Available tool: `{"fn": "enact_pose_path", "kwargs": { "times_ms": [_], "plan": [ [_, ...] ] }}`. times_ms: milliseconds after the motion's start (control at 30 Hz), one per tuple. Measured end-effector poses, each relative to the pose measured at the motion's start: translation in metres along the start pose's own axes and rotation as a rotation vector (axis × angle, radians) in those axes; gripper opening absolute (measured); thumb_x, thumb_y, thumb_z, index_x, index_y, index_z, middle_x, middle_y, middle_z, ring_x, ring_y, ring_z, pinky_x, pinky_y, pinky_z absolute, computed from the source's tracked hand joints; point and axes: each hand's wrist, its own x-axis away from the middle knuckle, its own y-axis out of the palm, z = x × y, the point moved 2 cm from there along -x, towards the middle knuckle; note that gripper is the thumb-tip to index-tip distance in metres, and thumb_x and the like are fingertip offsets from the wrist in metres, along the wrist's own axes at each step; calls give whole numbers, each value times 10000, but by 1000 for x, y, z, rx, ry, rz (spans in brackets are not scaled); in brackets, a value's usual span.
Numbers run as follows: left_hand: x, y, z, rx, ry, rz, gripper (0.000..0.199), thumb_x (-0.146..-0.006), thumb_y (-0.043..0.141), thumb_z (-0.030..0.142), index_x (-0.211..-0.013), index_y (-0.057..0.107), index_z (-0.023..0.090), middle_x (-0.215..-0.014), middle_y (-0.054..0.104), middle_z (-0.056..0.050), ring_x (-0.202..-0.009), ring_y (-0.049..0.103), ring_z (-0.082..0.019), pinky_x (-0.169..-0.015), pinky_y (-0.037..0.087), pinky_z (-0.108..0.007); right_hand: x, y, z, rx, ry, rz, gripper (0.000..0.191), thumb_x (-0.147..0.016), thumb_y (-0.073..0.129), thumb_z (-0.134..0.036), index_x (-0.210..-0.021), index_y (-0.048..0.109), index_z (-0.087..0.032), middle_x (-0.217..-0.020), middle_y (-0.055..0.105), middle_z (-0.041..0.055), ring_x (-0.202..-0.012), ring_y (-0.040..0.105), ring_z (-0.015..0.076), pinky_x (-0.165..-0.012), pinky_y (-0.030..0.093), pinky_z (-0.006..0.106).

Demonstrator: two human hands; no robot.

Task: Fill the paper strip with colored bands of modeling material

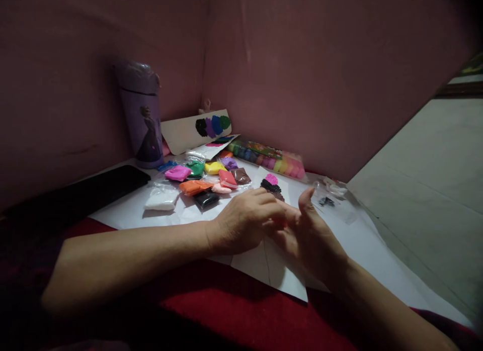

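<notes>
A paper sheet lies over a cloth. At its far left stands a drinking bottle, with a flat slab before it. Right of the bottle a card stands tilted; clay packets cluster in front. Behind and right of them, a long clay pack lies near the wall. A strip card lies beneath both hands, clay dabs on its far end; a plastic bag lies to its right.
</notes>
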Motion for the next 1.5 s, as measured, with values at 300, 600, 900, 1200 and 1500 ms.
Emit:
{"fn": "enact_pose_path", "kwargs": {
  "times_ms": [300,600,900,1200,1500],
  "plan": [
    [-2,-11,-13,404,-403,247,110,-816,532,124,-925,545,138,-738,583,-4,-646,531,-88,-589,440,-214,-4,-13,4,-55,-58,60,686,-855,270,-678,-1143,598,-149,-1206,589,138,-1149,535,235,-1039,366,362],
    [-1,-5,-22,683,-586,260,89,-795,565,183,-867,600,144,-694,556,16,-545,502,-62,-502,448,-193,-3,-19,2,327,-205,189,585,-875,303,-641,-1034,663,-210,-1093,651,108,-1060,576,248,-846,467,383],
    [-4,-8,-23,812,-722,152,200,-746,650,250,-859,588,96,-689,584,8,-558,550,-70,-538,464,-209,-3,-22,1,609,-240,382,327,-801,608,-465,-934,689,-178,-898,679,77,-727,608,161,-586,480,278],
    [-4,-8,-20,876,-768,107,97,-740,622,155,-801,587,89,-580,569,22,-496,543,-62,-501,455,-195,-4,-28,4,687,-302,346,258,-819,614,-394,-950,666,-178,-878,684,60,-752,623,164,-607,483,277],
    [1,-3,-23,905,-813,-18,166,-748,623,166,-869,527,104,-632,591,11,-545,563,-75,-501,440,-193,2,-21,4,854,-329,297,225,-839,588,-371,-998,651,-224,-999,667,68,-843,631,211,-697,512,345]
  ]
}}
